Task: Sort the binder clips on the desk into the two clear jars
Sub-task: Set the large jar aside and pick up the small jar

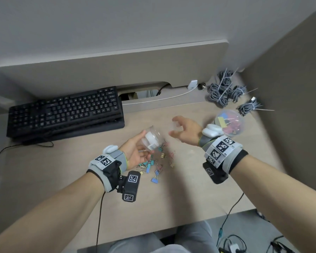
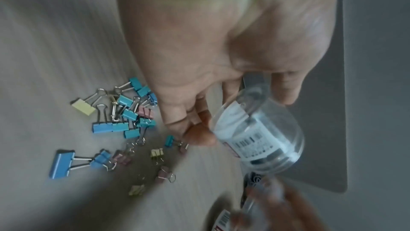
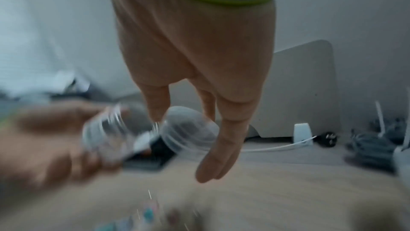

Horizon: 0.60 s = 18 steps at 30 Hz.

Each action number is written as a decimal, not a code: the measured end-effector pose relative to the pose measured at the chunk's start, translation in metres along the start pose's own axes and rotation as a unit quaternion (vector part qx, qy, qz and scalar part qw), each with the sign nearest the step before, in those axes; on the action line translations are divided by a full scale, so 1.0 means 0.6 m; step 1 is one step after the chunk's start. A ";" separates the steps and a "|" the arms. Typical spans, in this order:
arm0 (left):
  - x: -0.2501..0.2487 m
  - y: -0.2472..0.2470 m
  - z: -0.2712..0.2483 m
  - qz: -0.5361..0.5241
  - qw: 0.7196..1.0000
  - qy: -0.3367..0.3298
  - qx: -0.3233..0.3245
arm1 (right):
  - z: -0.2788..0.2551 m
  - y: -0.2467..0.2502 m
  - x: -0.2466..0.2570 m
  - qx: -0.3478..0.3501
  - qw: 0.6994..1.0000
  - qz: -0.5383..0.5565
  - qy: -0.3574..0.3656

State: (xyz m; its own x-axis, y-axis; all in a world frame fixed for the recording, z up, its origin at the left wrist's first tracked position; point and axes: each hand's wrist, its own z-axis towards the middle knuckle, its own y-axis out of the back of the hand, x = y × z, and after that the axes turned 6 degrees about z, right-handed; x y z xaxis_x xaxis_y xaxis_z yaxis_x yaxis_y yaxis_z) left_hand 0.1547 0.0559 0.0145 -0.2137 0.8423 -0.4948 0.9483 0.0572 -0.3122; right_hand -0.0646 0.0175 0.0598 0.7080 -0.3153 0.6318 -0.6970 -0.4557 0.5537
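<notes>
Bare desk (image 1: 181, 189) lay open between the scattered binder clips (image 1: 154, 165) and the near edge, wide enough for a hand to pass. The black keyboard (image 1: 66, 114) blocked the far left, bundled grey cables (image 1: 224, 90) crowded the far right corner, and a filled clear jar (image 1: 230, 125) stood just beside the right wrist. A grey partition (image 1: 117, 70) closed off the back.

clips (image 1: 154, 164) on desk (image 1: 181, 189), before keyboard (image 1: 66, 114)
</notes>
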 end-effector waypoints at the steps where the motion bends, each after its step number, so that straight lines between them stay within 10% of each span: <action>1: 0.003 0.009 0.003 -0.002 1.000 0.002 -0.013 | -0.002 -0.003 -0.019 0.003 0.995 -0.097 -0.011; 8: 0.023 0.051 0.011 -0.057 0.995 0.021 -0.079 | -0.004 -0.061 -0.157 0.066 0.917 -0.331 -0.212; 18: 0.044 0.085 -0.004 -0.070 0.992 0.037 -0.102 | 0.015 -0.080 -0.164 0.055 0.922 -0.348 -0.161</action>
State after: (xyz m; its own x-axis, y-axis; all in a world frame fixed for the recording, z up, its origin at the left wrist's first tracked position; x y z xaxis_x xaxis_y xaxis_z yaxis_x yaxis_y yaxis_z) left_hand 0.1980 0.0825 -0.0123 -0.3365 0.8552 -0.3942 0.9397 0.2782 -0.1988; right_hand -0.0999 0.0633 -0.0339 0.9886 -0.1385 -0.0591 -0.0590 -0.7170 0.6946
